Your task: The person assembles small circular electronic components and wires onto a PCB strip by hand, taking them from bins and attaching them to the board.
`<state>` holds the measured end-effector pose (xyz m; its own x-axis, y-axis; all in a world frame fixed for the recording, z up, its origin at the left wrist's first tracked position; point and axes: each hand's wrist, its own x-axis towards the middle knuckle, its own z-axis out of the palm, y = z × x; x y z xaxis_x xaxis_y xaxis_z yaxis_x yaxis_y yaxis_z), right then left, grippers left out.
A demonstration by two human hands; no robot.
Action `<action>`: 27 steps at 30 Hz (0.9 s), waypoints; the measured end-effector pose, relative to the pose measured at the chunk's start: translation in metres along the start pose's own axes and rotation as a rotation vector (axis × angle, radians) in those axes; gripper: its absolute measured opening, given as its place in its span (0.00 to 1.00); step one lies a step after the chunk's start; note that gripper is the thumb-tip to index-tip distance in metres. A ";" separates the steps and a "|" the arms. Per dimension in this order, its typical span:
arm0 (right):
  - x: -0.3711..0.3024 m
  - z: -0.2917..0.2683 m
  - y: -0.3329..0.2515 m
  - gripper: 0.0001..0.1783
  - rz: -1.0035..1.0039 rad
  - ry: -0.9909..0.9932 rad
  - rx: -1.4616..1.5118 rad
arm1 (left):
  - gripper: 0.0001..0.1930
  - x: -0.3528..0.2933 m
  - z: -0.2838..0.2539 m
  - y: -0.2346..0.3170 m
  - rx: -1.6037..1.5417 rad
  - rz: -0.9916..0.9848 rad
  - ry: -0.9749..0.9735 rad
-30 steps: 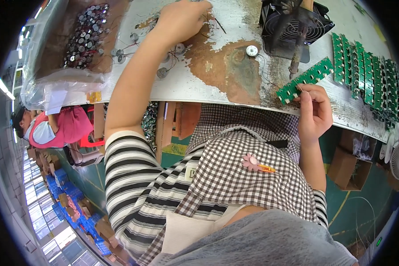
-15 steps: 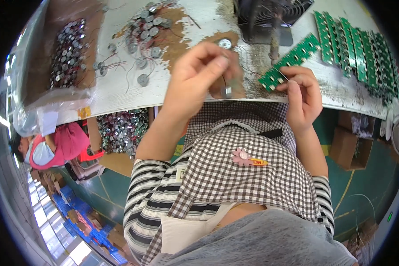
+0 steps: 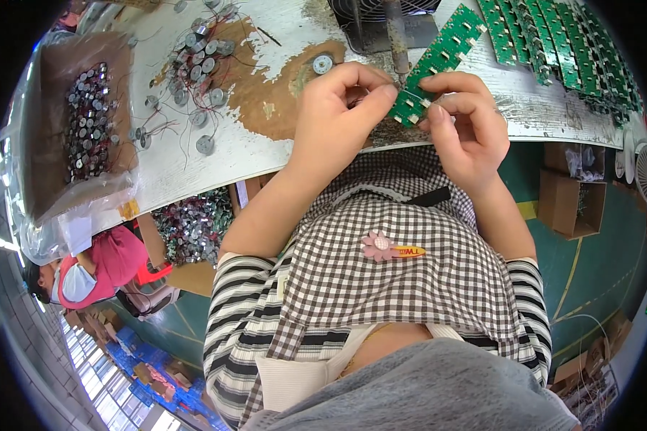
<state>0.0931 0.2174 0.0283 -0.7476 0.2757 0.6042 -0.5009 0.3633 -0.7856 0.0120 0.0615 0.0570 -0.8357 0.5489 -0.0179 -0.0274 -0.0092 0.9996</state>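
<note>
I'm looking down at the desk [image 3: 280,144] edge, and both hands meet right over it. My right hand [image 3: 461,126] has its grip clamped on the near end of a long green circuit strip [image 3: 433,65]: thumb and forefinger pinch the lower end, and the rest of the strip runs up and away to the right, lying on the desk. My left hand [image 3: 338,115] comes in from the other side, fingertips closed together on something tiny just at that same end of the strip; what it pinches is too small to make out. The two grips nearly touch. Just behind the hands stands a dark fan [image 3: 381,21]. More green strips [image 3: 553,36] lie stacked to the right. Left of my hands, small round metal parts [image 3: 201,61] with thin wires are scattered, and a box [image 3: 86,122] holds many more.
</note>
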 end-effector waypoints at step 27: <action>-0.002 0.003 -0.002 0.05 -0.024 0.008 -0.001 | 0.04 0.002 -0.001 -0.001 0.024 0.048 -0.048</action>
<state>0.0939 0.2136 0.0284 -0.7320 0.2738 0.6238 -0.5182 0.3706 -0.7708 0.0095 0.0619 0.0557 -0.8083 0.5880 0.0303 0.0255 -0.0165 0.9995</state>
